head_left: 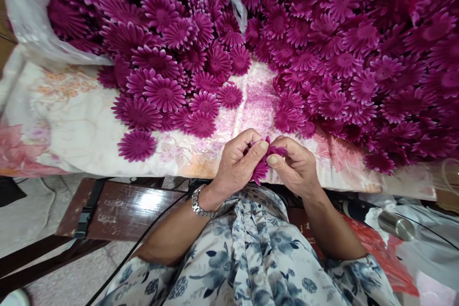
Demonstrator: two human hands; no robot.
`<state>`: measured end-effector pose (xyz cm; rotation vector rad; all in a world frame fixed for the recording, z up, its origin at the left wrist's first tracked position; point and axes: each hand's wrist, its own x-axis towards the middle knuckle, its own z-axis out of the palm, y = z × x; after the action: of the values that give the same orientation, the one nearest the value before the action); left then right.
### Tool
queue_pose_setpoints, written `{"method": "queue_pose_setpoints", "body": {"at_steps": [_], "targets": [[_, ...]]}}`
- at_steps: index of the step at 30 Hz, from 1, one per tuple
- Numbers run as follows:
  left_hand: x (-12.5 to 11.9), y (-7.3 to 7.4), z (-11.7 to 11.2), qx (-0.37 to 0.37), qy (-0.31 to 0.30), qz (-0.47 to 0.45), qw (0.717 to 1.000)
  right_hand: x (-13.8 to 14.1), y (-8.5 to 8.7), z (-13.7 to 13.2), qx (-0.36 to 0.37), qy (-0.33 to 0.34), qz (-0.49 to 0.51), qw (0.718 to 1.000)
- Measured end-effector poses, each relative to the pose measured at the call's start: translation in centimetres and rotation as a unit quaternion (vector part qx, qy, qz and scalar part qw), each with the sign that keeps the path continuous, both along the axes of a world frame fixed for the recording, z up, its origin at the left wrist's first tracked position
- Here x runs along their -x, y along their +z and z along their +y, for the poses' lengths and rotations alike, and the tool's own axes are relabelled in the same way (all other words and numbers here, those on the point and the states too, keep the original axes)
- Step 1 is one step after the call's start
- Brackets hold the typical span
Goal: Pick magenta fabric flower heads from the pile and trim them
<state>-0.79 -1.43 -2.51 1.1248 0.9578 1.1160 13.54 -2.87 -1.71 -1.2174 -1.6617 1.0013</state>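
Observation:
Purple artificial flower petals point(259, 173) are pinched between my two hands, just over the table's near edge. My left hand point(239, 160), with a metal watch on its wrist, grips them from the left with thumb and fingers. From the other side my right hand point(294, 165) holds them, its thumb close to the left thumb. Whether one flower layer or several is held, I cannot tell. Loose purple flower heads point(200, 124) lie spread on the cloth to the left, and a big heap of flower heads point(333, 103) covers the right side.
A white plastic bag point(34, 19) lies open at the back left, flower heads spilling from it. Purple dust marks the floral tablecloth point(82, 124). Below left stands a brown wooden bench point(136, 210) with a black strap. A metal cylinder point(396, 224) and red plastic point(383, 253) are low right.

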Motion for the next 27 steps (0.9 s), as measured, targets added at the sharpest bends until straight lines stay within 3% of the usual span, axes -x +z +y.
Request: {"method": "queue_pose_setpoints", "body": {"at_steps": [6,12,21,27], "targets": [[-0.34,-0.29,-0.02,-0.002,-0.009,-0.017,1.000,0.62,-0.17,-0.28,0.011,-0.035,0.023,0.999],[-0.07,-0.33,0.03,0.024,0.019,-0.025,0.999,0.80,0.06,-0.20,0.061,-0.010,0.044,0.997],[0.26,0.22,0.07,0.045,0.055,-0.020,0.997,0.61,0.00,-0.35,0.014,-0.025,-0.034,0.999],[0.58,0.41,0.01,-0.003,0.067,0.007,0.998,0.17,0.25,-0.20,-0.042,-0.033,-0.088,0.995]]}}
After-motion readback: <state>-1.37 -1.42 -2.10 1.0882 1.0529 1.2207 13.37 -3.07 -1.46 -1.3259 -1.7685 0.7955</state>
